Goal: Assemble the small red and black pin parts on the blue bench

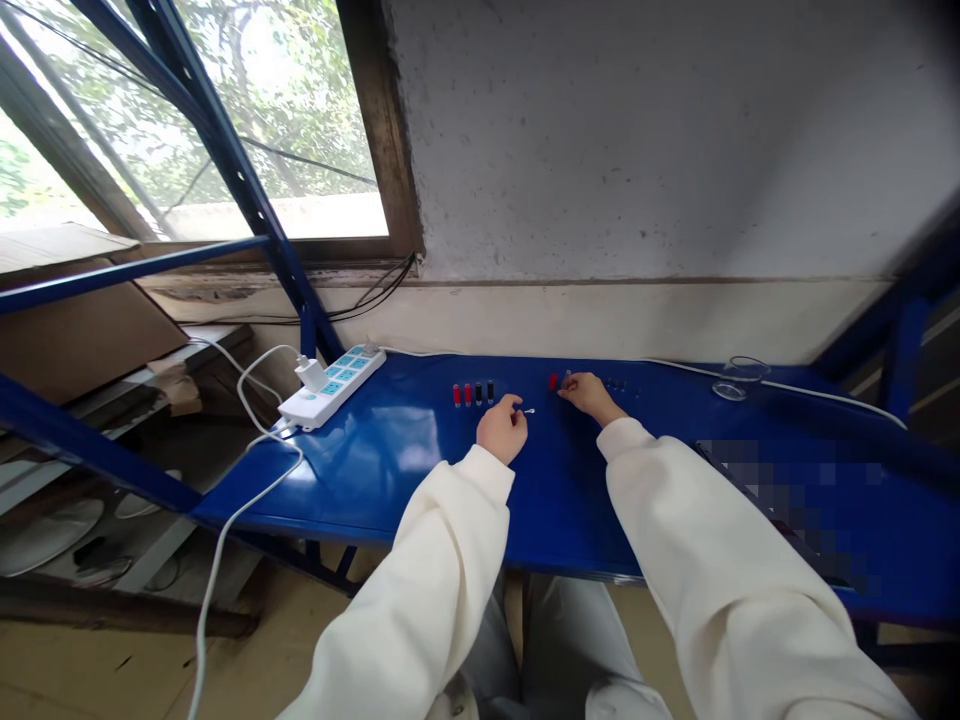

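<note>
My left hand point(504, 430) is closed in a pinch just above the blue tabletop. From its fingertips sticks out a small piece with a whitish, shiny tip point(529, 411); the rest of it is hidden. Beyond that hand, two small red cylinders point(462, 395) and two black cylinders point(484, 392) stand side by side in a row. My right hand point(591, 396) reaches to the table farther right, thumb and fingers pressed together. By its fingertips is a small red piece point(553, 382). What the right fingers pinch, if anything, is too small to tell.
Several tiny dark pieces point(616, 385) lie right of my right hand. A white power strip point(334, 388) with a plugged-in cord is on the left. Eyeglasses point(731, 388) and a white cable lie at the back right. A blurred-out flat object point(795, 510) is at right.
</note>
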The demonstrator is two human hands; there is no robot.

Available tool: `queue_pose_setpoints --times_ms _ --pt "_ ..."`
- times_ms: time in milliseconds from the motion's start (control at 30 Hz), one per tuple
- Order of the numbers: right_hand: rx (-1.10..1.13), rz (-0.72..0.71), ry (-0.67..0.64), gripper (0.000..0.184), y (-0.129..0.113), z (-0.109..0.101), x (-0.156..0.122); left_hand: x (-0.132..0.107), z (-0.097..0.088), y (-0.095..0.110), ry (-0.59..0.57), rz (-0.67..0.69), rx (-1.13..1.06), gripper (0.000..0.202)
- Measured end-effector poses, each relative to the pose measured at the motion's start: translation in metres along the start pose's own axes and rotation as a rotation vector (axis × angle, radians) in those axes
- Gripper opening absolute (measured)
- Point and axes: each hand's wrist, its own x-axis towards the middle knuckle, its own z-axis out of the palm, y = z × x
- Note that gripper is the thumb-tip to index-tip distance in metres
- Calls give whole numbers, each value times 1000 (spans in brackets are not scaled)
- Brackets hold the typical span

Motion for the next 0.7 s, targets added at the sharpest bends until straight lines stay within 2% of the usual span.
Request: queue_pose_setpoints --times_ms 133,200,300,400,533,700 --pt "-26 42 9 29 0 -5 -5 1 -9 1 92 -67 118 56" --pt "-35 51 36 31 -1 -7 -12 2 -13 4 113 -93 149 62" --pt "3 35 86 25 -9 -9 -31 4 -16 5 141 -126 134 64" --pt "115 -101 165 23 -23 -7 -54 6 -15 2 154 -147 44 62" --pt "135 -305 179 24 -37 0 -75 10 -10 -7 173 -153 4 57" --pt "112 -399 147 24 -39 5 -82 14 -7 -11 145 -141 101 53"
